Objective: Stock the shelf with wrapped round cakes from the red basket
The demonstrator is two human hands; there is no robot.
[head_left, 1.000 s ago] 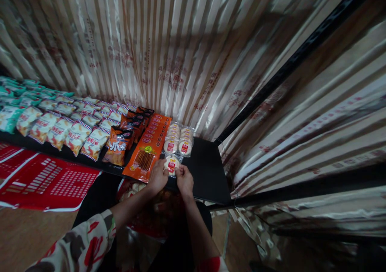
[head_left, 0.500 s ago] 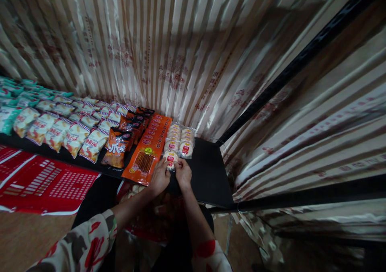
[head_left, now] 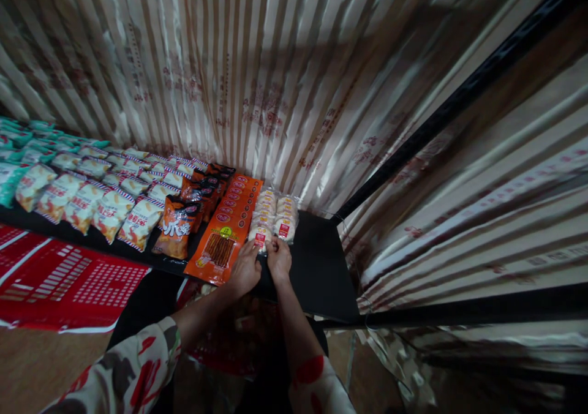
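Both hands meet at the front of a short row of small clear snack packets with red labels. My left hand (head_left: 247, 269) has its fingers closed on the left edge of the nearest white snack packet (head_left: 260, 240). On the packet's right edge, my right hand (head_left: 278, 259) pinches with thumb and fingers. That packet lies against the others in its row, at the front. A second row of the same packets (head_left: 285, 221) lies just to the right. Left of my hands is a long orange snack bag (head_left: 225, 230) with a window showing brown sticks.
Orange-black snack bags (head_left: 174, 227), white striped bags (head_left: 140, 221) and green bags (head_left: 11, 178) line the black shelf (head_left: 321, 267) leftward. A black metal post (head_left: 413, 132) slants on the right before a striped curtain (head_left: 275, 65). A red bag (head_left: 229, 340) sits below my arms.
The front packet has moved slightly back, up against the packet behind it, with both hands still on it. The view has shifted a little.
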